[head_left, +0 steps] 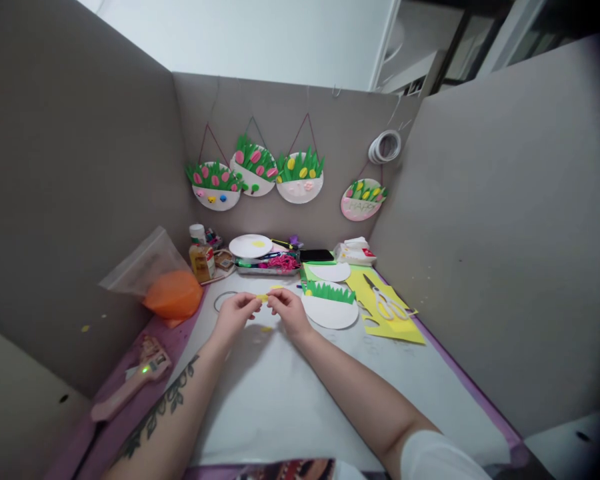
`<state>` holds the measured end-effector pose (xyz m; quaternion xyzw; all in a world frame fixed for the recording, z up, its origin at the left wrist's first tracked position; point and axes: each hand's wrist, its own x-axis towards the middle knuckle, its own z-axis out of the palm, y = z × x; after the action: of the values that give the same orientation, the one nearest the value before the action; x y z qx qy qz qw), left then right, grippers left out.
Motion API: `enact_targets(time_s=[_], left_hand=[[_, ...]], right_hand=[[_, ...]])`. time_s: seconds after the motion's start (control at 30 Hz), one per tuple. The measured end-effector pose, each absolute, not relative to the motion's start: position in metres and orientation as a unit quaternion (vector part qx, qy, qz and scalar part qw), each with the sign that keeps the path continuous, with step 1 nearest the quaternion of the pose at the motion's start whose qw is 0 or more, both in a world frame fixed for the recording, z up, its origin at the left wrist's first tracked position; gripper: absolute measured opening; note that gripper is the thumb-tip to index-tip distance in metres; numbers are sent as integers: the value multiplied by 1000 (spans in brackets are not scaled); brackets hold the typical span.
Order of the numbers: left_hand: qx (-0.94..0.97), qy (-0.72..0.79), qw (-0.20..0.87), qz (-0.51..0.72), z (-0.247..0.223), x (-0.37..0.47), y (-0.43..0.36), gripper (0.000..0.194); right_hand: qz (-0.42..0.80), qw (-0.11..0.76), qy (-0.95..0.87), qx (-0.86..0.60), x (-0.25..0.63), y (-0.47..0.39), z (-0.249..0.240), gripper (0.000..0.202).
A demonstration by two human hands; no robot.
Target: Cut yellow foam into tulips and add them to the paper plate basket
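Yellow bit point(263, 298) pinched btwn L hand point(239, 310) & R hand point(286, 308), fingertips closed on it; another scrap point(267, 329) just below grip, plate point(330, 313) to R.

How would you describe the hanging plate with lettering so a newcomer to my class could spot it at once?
Four paper-plate flower baskets hang on the grey back panel. Go to the rightmost, the lettered plate, just below the white rolls. Unlike its neighbours, it mixes pink and yellow flowers and shows HAPPY across its front.
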<state>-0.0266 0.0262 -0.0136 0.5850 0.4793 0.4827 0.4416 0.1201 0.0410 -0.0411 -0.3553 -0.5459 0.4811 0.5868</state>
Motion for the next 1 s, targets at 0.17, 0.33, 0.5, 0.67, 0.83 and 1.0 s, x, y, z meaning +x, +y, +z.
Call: enact_targets(time_s=[0.17, 0.33, 0.5, 0.67, 0.83, 1.0], left_hand=[[630, 482, 417, 444, -15, -24, 25, 29], [689, 476, 333, 433, -15, -26, 25, 27], [652, 491, 360, 452, -19, -30, 30, 27], [622, 513, 374, 459, -19, -30, 31, 29], [665, 509, 375, 397, -14, -33, 30, 26], [712, 576, 225, 333, -21, -59, 40, 18]], right_hand=[[400, 565, -601, -399, 119, 37, -35, 15], [370, 550, -626, -410, 118, 34, -30, 14], [443, 561, -558, -423, 122, 42, -33, 17], [446, 573, -562, -396, 122, 44, -37, 18], [451, 556, -569, -405, 124, 49, -41, 18], [319, 472, -685, -455, 125, 61, -52, 10]])
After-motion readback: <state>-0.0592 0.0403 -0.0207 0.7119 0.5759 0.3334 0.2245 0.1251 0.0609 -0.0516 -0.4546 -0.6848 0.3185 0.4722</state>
